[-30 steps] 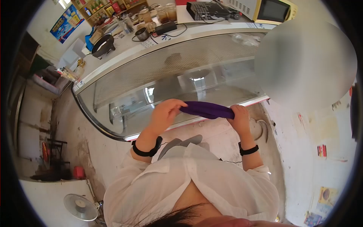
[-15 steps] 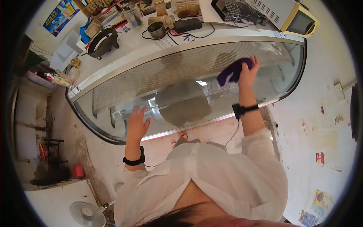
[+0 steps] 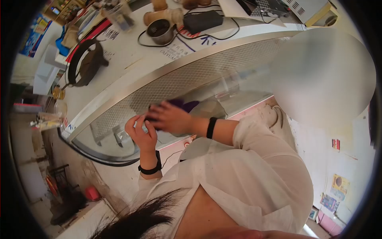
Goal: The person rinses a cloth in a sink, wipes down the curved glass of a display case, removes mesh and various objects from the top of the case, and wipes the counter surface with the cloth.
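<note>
A dark purple cloth (image 3: 186, 105) hangs in front of the glass display case (image 3: 155, 85), partly hidden behind my right hand (image 3: 171, 117). My right hand reaches across to the left, blurred, its fingers over a dark end of the cloth. Close beside it on the left, my left hand (image 3: 141, 131) is raised, its fingertips near or at that dark part; whether they grip it is unclear. Black bands circle both wrists.
On the counter (image 3: 131, 63) stand a metal cup (image 3: 160, 32), a black adapter (image 3: 203, 21) with cables, and a dark round stand (image 3: 85, 63). A microwave (image 3: 308, 12) is at the upper right. A blurred pale oval covers the right side.
My right hand has swung from the upper right down and left with the purple cloth, meeting my left hand. The view has turned and moved nearer the counter.
</note>
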### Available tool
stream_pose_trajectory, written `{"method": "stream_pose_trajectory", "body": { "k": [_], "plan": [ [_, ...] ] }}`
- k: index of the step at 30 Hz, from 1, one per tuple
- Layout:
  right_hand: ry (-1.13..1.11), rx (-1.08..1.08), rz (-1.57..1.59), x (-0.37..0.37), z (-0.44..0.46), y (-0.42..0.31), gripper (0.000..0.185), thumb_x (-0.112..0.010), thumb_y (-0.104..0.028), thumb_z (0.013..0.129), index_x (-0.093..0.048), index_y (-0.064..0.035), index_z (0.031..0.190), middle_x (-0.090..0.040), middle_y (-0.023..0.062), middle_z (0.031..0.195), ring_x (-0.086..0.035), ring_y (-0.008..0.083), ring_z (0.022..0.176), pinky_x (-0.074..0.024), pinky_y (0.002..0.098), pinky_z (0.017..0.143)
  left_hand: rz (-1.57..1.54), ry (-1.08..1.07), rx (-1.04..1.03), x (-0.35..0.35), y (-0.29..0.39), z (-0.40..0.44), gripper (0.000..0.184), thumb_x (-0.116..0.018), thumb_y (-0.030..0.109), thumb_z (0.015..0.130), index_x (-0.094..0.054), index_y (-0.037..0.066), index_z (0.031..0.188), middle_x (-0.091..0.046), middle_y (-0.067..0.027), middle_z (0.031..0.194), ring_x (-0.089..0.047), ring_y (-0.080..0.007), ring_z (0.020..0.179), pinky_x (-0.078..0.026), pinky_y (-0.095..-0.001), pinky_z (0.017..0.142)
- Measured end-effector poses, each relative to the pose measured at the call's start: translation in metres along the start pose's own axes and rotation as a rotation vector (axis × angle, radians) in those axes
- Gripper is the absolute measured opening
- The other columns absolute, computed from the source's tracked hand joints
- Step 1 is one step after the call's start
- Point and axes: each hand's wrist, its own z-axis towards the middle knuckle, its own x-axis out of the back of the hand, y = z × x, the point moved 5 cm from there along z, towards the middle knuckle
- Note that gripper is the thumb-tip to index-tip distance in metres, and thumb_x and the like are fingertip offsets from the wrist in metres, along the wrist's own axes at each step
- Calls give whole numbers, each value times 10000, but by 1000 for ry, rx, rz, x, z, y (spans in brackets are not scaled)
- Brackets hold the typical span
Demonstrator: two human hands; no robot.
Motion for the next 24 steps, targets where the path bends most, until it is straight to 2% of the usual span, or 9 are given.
{"method": "stream_pose_trajectory", "body": {
  "k": [4,7,11,12,13,15,17,20,24],
  "plan": [
    [66,210,-81,-33,-52,-6,558,-583,-301,874,-453,-311,1417,-454,5,1463,-387,211,1399,-250,463,1181,-175,38,-19,-24,33,47,262,-625,22,844,-610,43,1105,-537,-152,1157,-519,-331,1060,-419,-443,917],
    [104,75,-120,-21,-118,26,550,-549,-292,892,-439,-336,1429,-466,-9,1463,-393,186,1397,-253,443,1178,-197,0,-87,-46,71,66,263,-635,17,814,-627,66,1073,-541,-131,1137,-509,-318,1048,-413,-440,899],
    [-47,-382,-30,55,-221,130,496,-609,-251,835,-565,-291,1328,-485,44,1434,-492,269,1274,-402,511,1009,-178,-47,-187,-81,120,68,276,-647,16,783,-636,75,1052,-541,-124,1138,-496,-311,1058,-396,-441,894],
    [-34,-609,-1,73,-260,166,578,-675,-247,770,-560,-262,1336,-485,82,1422,-471,301,1289,-373,553,1023,-166,-53,-186,-91,133,67,276,-647,16,783,-636,75,1052,-541,-124,1138,-496,-311,1058,-396,-441,894],
    [-198,-906,-177,96,-296,200,651,-711,-215,718,-550,-242,1348,-472,111,1434,-416,338,1348,-307,588,1083,-152,-91,-164,-103,146,65,283,-650,20,775,-641,83,1050,-541,-121,1140,-495,-311,1059,-391,-444,898],
    [262,-1045,-262,119,-399,270,741,-663,-106,705,-472,-140,1420,-376,161,1535,-280,377,1461,-188,614,1161,-111,-130,-142,-123,177,63,291,-653,23,766,-645,90,1048,-541,-118,1141,-494,-312,1059,-385,-447,902],
    [530,-1084,-301,154,-469,328,734,-606,-80,753,-410,-76,1459,-357,172,1551,-277,399,1458,-186,600,1172,-22,-185,-144,-152,216,68,300,-657,36,760,-654,105,1052,-544,-111,1145,-491,-316,1056,-373,-457,915],
    [682,-1185,-352,201,-548,395,678,-547,-75,832,-360,-45,1483,-378,184,1534,-313,419,1431,-230,536,1181,-49,-218,-117,-194,281,81,295,-665,61,765,-664,115,1055,-545,-106,1162,-490,-319,1071,-358,-467,937],
    [951,-1355,-288,224,-660,467,559,-467,-127,950,-336,-7,1480,-420,230,1486,-378,427,1381,-306,437,1162,-51,-354,-259,-245,361,105,299,-669,87,777,-664,121,1074,-543,-106,1189,-489,-326,1096,-346,-485,975]
  ]
}}
